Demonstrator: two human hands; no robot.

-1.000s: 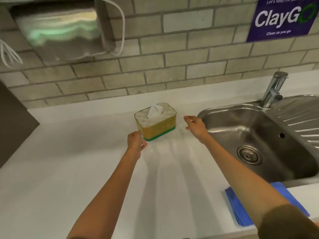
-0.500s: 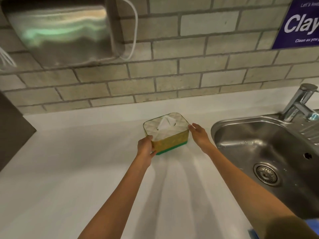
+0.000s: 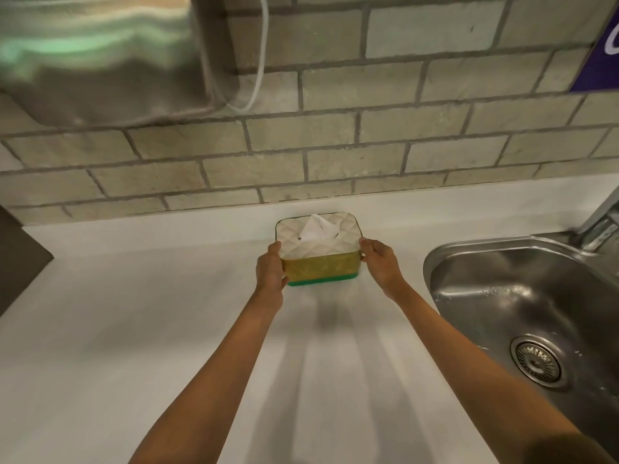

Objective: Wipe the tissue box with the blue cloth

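- We see the tissue box (image 3: 318,252) on the white desk (image 3: 100,346), far from us and close to the raised back edge under the brick wall (image 3: 368,145).
- Our left hand (image 3: 269,271) presses against the box's left end, fingers wrapped round it; our right hand (image 3: 380,262) clasps the right end likewise.
- The box has a cream quilted lid, a yellow body and a green base strip (a white tissue (image 3: 318,226) pokes up from the slot).
- No brand is readable on the box; a purple sign (image 3: 599,65) at the far right edge shows only a fragment of a white letter.
- The steel sink (image 3: 502,296) lies to the right, its rim near our right forearm.
- Left and near us the desk is open.
- A steel fixture (image 3: 100,55) hangs on the wall at far left.
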